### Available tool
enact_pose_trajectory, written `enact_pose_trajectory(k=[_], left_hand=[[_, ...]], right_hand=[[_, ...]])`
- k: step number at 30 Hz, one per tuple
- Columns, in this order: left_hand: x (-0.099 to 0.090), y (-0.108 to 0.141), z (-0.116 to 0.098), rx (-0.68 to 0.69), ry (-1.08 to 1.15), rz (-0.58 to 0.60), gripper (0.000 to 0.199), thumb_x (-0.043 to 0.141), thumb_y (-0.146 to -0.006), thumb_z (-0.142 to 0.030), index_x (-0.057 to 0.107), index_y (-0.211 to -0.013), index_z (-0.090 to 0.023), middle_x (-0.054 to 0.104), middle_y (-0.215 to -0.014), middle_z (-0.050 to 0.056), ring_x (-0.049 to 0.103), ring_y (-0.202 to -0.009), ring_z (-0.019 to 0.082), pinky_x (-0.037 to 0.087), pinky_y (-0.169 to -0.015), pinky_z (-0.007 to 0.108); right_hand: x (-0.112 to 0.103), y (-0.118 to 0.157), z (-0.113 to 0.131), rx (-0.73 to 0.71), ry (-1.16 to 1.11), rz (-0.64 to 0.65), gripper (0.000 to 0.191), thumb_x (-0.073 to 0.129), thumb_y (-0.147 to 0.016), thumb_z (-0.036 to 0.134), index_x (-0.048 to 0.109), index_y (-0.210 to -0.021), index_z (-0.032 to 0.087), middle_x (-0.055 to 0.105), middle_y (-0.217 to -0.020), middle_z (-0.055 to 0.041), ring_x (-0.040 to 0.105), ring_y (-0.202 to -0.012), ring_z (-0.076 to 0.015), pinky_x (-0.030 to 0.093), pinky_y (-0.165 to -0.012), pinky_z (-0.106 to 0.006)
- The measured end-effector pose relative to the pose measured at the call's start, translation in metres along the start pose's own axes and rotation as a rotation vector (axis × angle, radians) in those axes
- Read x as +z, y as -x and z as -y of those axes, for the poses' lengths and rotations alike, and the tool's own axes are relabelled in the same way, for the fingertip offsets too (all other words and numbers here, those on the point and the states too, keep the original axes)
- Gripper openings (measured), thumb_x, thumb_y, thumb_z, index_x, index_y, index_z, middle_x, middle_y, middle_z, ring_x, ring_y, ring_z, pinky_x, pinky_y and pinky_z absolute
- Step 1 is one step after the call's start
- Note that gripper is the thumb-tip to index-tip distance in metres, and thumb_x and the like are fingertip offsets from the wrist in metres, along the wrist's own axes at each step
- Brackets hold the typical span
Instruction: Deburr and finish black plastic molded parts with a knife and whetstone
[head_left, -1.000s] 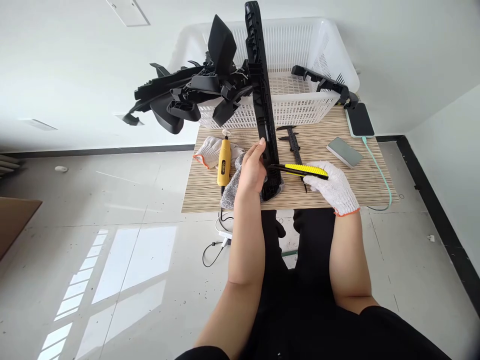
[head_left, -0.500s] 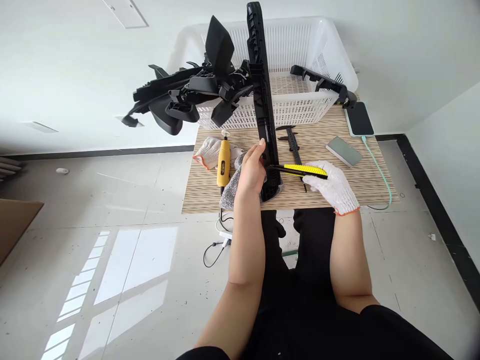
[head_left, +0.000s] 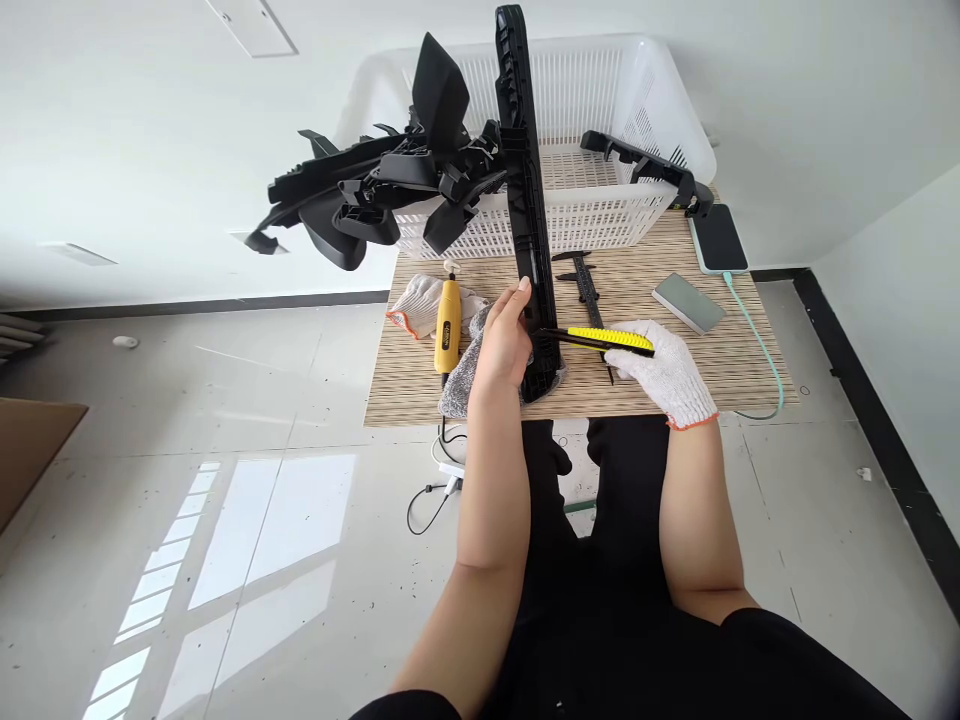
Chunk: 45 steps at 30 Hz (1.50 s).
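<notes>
My bare left hand (head_left: 504,338) grips the lower part of a long black plastic trim piece (head_left: 534,240), which stands lengthwise against the basket's front side. My right hand (head_left: 656,368), in a white knit glove, is closed around a yellow and black utility knife (head_left: 607,339). The knife points left, and its tip end lies at the trim piece beside my left fingers; whether the blade touches the plastic I cannot tell. Under my left hand is a grey cloth (head_left: 460,385). Just beyond the knife lies a black caliper (head_left: 586,285).
A white plastic basket (head_left: 592,215) stands at the back, with several black plastic parts (head_left: 375,185) over its left side and another black part (head_left: 645,165) on its right. A yellow rotary tool (head_left: 448,325), a spare glove (head_left: 420,303), a grey-green box (head_left: 688,303) and a phone (head_left: 718,240) lie on the table.
</notes>
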<state>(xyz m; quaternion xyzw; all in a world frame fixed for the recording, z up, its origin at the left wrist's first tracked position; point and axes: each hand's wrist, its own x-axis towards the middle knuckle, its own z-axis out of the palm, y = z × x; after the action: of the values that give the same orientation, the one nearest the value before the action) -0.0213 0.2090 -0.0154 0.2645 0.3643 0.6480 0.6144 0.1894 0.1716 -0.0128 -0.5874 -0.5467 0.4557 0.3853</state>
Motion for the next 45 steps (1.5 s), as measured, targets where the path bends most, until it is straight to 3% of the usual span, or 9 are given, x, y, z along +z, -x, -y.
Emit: enact_pose_trajectory(k=[12, 16, 20, 24, 31, 35, 39, 43, 45], left_hand=[[0.0002, 0.0004, -0.0007, -0.014, -0.009, -0.025, 0.012, 0.071, -0.092, -0.032, 0.07, -0.096, -0.02, 0.071, -0.114, 0.004, 0.055, -0.141, 0.026, 0.042, -0.121, 0.04], [0.0003, 0.0005, -0.0012, -0.019, -0.023, -0.012, 0.015, 0.07, -0.093, -0.034, 0.069, -0.096, -0.02, 0.071, -0.114, 0.004, 0.054, -0.141, 0.026, 0.04, -0.122, 0.041], [0.0008, 0.0015, -0.0019, -0.016, -0.042, -0.021, 0.013, 0.069, -0.093, -0.033, 0.069, -0.098, -0.021, 0.071, -0.117, 0.003, 0.052, -0.143, 0.025, 0.04, -0.122, 0.041], [0.001, 0.0023, -0.0026, -0.009, -0.025, 0.02, 0.016, 0.068, -0.092, -0.036, 0.069, -0.098, -0.021, 0.072, -0.115, 0.005, 0.052, -0.143, 0.026, 0.04, -0.123, 0.042], [0.002, 0.0029, -0.0035, -0.021, -0.023, 0.006, 0.017, 0.069, -0.091, -0.036, 0.069, -0.098, -0.02, 0.072, -0.12, 0.006, 0.051, -0.144, 0.027, 0.04, -0.123, 0.042], [0.0032, 0.0041, -0.0048, -0.026, -0.027, -0.015, 0.015, 0.069, -0.091, -0.034, 0.069, -0.097, -0.02, 0.072, -0.118, 0.006, 0.055, -0.141, 0.026, 0.041, -0.122, 0.041], [0.0031, 0.0039, -0.0046, -0.033, -0.025, -0.004, 0.014, 0.069, -0.093, -0.034, 0.069, -0.096, -0.02, 0.072, -0.117, 0.005, 0.054, -0.141, 0.027, 0.044, -0.119, 0.042], [0.0015, 0.003, -0.0031, -0.019, -0.016, 0.008, 0.014, 0.069, -0.091, -0.034, 0.07, -0.096, -0.02, 0.073, -0.113, 0.005, 0.056, -0.139, 0.026, 0.045, -0.119, 0.042], [0.001, 0.0031, -0.0029, -0.024, -0.015, 0.022, 0.015, 0.069, -0.091, -0.035, 0.07, -0.097, -0.021, 0.073, -0.113, 0.005, 0.056, -0.139, 0.026, 0.045, -0.12, 0.042]], right_hand=[[0.002, 0.0002, 0.0004, -0.009, -0.026, -0.075, 0.041, 0.078, -0.077, 0.037, 0.072, -0.114, 0.02, 0.074, -0.091, -0.0039, 0.069, -0.071, -0.0164, 0.062, -0.068, -0.033], [0.0024, -0.0006, -0.0004, -0.002, 0.019, -0.014, 0.042, 0.081, -0.075, 0.039, 0.073, -0.112, 0.02, 0.074, -0.092, -0.004, 0.069, -0.073, -0.0167, 0.062, -0.067, -0.032], [0.0015, -0.0005, 0.0006, 0.014, -0.046, -0.109, 0.047, 0.079, -0.076, 0.041, 0.072, -0.118, 0.021, 0.074, -0.1, -0.0047, 0.07, -0.08, -0.018, 0.063, -0.065, -0.031], [-0.0004, 0.0017, 0.0039, -0.002, 0.048, 0.014, 0.046, 0.08, -0.076, 0.038, 0.075, -0.117, 0.021, 0.074, -0.091, -0.0032, 0.066, -0.066, -0.0141, 0.062, -0.067, -0.032], [0.0, 0.0027, 0.0018, 0.008, 0.041, 0.023, 0.047, 0.081, -0.075, 0.037, 0.075, -0.119, 0.019, 0.074, -0.091, -0.0044, 0.068, -0.068, -0.0161, 0.062, -0.07, -0.035], [0.0001, 0.0021, 0.0, 0.0, -0.061, -0.094, 0.049, 0.079, -0.077, 0.039, 0.073, -0.122, 0.02, 0.075, -0.101, -0.0055, 0.07, -0.079, -0.018, 0.063, -0.069, -0.033], [-0.0006, 0.0027, 0.002, -0.003, 0.028, 0.031, 0.046, 0.081, -0.076, 0.038, 0.074, -0.119, 0.021, 0.074, -0.094, -0.0042, 0.067, -0.071, -0.0152, 0.062, -0.069, -0.033], [-0.0006, 0.0028, 0.0029, -0.006, -0.013, -0.065, 0.045, 0.078, -0.078, 0.039, 0.073, -0.12, 0.021, 0.074, -0.098, -0.0046, 0.069, -0.078, -0.017, 0.062, -0.068, -0.032], [-0.001, 0.0027, 0.0026, 0.002, 0.019, -0.007, 0.045, 0.079, -0.077, 0.039, 0.074, -0.118, 0.021, 0.074, -0.095, -0.0041, 0.068, -0.074, -0.0164, 0.062, -0.069, -0.032]])
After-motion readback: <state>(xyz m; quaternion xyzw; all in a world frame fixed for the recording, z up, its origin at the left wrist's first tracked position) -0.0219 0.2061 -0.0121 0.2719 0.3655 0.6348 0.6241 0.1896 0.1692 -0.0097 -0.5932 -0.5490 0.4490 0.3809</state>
